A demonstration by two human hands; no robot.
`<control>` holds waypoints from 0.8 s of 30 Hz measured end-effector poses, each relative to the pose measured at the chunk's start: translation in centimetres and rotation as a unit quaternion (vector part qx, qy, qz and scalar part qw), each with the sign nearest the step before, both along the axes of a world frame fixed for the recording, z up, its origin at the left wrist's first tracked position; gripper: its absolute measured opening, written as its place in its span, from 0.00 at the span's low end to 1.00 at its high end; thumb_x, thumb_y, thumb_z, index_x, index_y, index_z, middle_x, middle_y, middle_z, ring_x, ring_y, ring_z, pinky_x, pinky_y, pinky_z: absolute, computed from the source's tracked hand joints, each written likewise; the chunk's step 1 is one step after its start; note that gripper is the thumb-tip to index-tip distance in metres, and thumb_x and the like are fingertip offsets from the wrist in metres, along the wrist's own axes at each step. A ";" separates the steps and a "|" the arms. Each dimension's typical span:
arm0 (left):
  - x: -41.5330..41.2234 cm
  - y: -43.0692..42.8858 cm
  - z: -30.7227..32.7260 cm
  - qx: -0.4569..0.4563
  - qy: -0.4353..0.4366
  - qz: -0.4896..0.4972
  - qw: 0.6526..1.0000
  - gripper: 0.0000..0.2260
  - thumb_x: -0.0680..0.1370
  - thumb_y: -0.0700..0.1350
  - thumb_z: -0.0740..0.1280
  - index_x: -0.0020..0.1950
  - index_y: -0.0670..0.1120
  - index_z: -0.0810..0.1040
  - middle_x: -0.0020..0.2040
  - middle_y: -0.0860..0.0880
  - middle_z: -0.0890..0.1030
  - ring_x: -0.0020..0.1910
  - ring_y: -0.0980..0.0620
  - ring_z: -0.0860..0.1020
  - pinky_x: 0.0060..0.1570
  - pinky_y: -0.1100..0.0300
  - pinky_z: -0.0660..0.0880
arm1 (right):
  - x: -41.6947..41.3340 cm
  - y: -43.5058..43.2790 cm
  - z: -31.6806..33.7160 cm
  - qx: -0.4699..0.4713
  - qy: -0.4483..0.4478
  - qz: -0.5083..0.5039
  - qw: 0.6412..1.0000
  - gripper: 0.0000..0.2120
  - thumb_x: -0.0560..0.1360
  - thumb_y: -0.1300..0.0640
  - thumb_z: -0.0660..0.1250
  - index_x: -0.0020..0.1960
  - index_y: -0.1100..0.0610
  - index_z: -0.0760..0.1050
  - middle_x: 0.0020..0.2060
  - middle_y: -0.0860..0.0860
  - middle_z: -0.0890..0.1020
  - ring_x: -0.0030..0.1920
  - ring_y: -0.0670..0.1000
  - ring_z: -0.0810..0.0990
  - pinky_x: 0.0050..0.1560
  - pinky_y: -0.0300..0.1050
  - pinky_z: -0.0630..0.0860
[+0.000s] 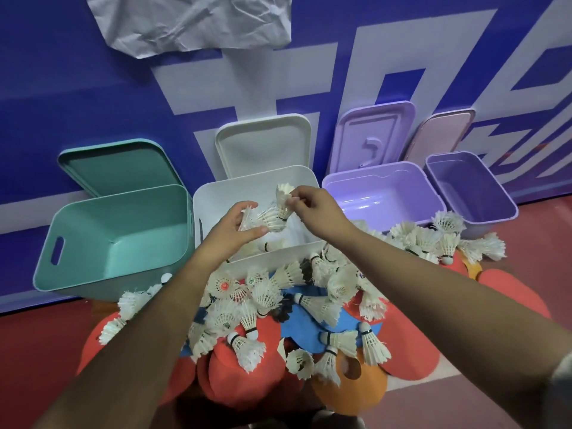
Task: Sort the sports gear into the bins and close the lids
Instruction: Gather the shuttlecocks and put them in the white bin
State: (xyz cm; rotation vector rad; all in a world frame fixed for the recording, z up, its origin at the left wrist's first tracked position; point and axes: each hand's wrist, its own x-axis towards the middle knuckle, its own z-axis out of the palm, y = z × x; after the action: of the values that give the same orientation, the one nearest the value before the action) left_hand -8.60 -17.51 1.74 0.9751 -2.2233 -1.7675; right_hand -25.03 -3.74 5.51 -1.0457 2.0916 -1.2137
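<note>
We find the right hand (312, 209) pinching the skirt of a white feather shuttlecock (283, 195). The left hand (233, 226) is curled round a loose bunch of like shuttlecocks (267, 219). Both are over the open white plastic bin (213, 205).

We judge the pinched shuttlecock's long axis near upright, skirt toward the blue printed wall (93, 88), cork down.

Risk: the bunch is loosely held, so pulling may spill pieces outside the bin or crush feathers.

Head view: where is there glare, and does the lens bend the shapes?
In the head view, a bright glare lies inside the lilac bin; the wide lens tilts the teal bin outward; the held shuttlecocks look slightly soft.
</note>
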 end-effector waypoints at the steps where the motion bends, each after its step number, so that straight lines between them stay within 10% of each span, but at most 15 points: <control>1: -0.4 -0.6 -0.3 -0.012 -0.016 -0.001 1.000 0.23 0.71 0.54 0.75 0.62 0.64 0.71 0.60 0.55 0.78 0.56 0.55 0.77 0.54 0.58 0.73 | -0.3 -0.7 -0.6 0.000 -0.021 -0.011 1.000 0.11 0.79 0.56 0.63 0.37 0.53 0.74 0.30 0.49 0.75 0.33 0.48 0.73 0.40 0.51 0.74; 6: -2.0 -3.5 -3.1 -0.080 -0.111 -0.038 0.990 0.31 0.71 0.55 0.75 0.71 0.59 0.67 0.66 0.54 0.73 0.61 0.53 0.73 0.57 0.60 0.69 | -1.1 -4.1 -5.7 0.074 -0.049 -0.022 0.996 0.08 0.77 0.54 0.62 0.40 0.48 0.72 0.38 0.53 0.81 0.43 0.57 0.81 0.49 0.60 0.80; 13: -2.6 -4.8 -8.2 -0.079 -0.239 -0.080 0.965 0.37 0.68 0.51 0.78 0.72 0.52 0.66 0.70 0.46 0.71 0.63 0.49 0.73 0.56 0.58 0.72 | -1.1 -6.3 -9.7 0.215 0.010 0.070 0.974 0.05 0.76 0.60 0.62 0.46 0.55 0.77 0.44 0.52 0.81 0.47 0.54 0.78 0.47 0.43 0.72; 17: -2.2 -4.0 -7.0 -0.120 -0.196 -0.063 0.971 0.32 0.71 0.51 0.76 0.72 0.51 0.68 0.69 0.48 0.72 0.65 0.52 0.72 0.59 0.60 0.70 | -0.7 -4.6 -8.7 0.236 0.140 0.097 0.957 0.18 0.75 0.51 0.63 0.64 0.53 0.76 0.60 0.52 0.80 0.60 0.55 0.78 0.58 0.50 0.75; 24: -0.8 2.6 -2.3 -0.210 -0.055 -0.041 0.975 0.09 0.76 0.46 0.69 0.56 0.49 0.78 0.51 0.52 0.77 0.50 0.59 0.76 0.51 0.65 0.71 | -0.4 2.8 -5.0 0.139 0.205 0.064 0.967 0.15 0.76 0.50 0.63 0.60 0.53 0.77 0.55 0.51 0.79 0.53 0.52 0.78 0.50 0.48 0.76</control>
State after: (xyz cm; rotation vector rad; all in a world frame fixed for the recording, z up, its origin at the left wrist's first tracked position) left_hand -9.35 -14.91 -0.53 0.9126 -2.5873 -1.2107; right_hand -25.46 -0.92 0.48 -1.3585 2.3678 -0.6531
